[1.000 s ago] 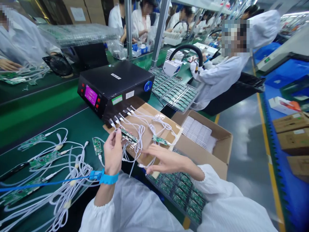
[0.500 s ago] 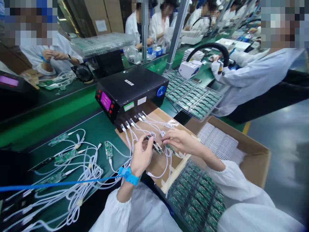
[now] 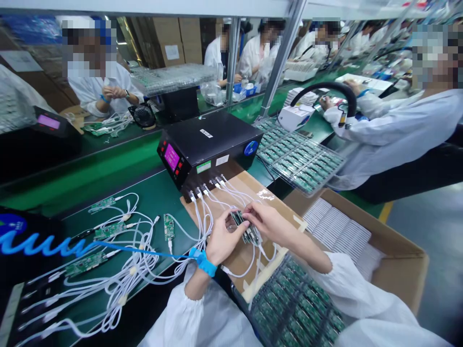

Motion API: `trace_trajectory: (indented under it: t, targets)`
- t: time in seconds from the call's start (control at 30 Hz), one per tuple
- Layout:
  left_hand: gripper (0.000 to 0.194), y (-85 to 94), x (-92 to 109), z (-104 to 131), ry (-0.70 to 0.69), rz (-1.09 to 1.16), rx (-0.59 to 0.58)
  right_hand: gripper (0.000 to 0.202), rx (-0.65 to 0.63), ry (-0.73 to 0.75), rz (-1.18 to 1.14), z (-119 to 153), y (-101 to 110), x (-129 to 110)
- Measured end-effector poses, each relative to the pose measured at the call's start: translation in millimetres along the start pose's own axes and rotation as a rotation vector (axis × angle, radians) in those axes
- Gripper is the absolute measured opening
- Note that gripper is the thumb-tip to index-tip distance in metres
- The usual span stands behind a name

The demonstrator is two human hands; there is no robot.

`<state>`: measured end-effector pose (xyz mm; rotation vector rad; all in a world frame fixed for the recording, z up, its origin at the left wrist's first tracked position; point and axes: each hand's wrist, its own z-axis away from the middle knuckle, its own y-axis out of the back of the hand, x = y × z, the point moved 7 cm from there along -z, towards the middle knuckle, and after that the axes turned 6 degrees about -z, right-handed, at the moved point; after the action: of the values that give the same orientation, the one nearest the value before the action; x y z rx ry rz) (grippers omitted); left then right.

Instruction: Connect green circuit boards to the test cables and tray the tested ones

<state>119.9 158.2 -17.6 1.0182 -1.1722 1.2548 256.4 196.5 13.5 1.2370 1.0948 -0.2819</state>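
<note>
Over the brown cardboard sheet (image 3: 242, 265), my left hand (image 3: 226, 236) grips a green circuit board (image 3: 238, 219) between thumb and fingers. A blue wrist strap (image 3: 203, 262) circles that wrist. My right hand (image 3: 269, 222) meets the left one, its fingertips pinched at the board's upper right edge. Just below the fingers are more board parts with metal connectors (image 3: 252, 236); whether they belong to one board or several I cannot tell. White cables (image 3: 206, 212) run from the black tester box (image 3: 213, 137), with its lit pink screen, toward the hands.
Left lie tangled white cables (image 3: 133, 270) and several circuit boards (image 3: 169, 226). A tray of boards (image 3: 296, 303) sits near my lap, another tray (image 3: 300, 156) behind the tester. At right stands a carton (image 3: 398, 270) holding white pieces. Co-workers sit across and at right (image 3: 408, 120).
My hands have come together: the right fingers, apart from the left-hand board before, now touch it. The head view has shifted, so the scene sits lower and farther right.
</note>
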Motion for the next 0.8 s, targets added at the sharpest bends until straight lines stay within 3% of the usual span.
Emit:
trace_trajectory:
  t: [0.3,0.53,0.63,0.73,0.8]
  targets:
    - [0.038,-0.5,-3.0,-1.5,-0.042,-0.11,0.007,0.033,-0.218,0.146,0.342,2.4,-8.9,-15.7]
    - [0.035,-4.4,2.3,4.7,-0.089,-0.267,0.027,0.031,-0.331,0.086,0.292,4.1,-6.0,-16.6]
    - [0.035,3.2,5.8,7.3,-0.077,-0.309,0.093,0.032,-0.362,0.073,0.175,10.3,1.6,-21.9]
    - [0.033,13.1,12.0,9.7,-0.091,-0.283,0.144,0.033,-0.337,0.11,0.035,23.2,8.0,-28.4]
    - [0.03,17.1,17.5,11.8,-0.11,-0.27,0.163,0.036,-0.228,0.082,0.118,34.4,9.4,-23.2]
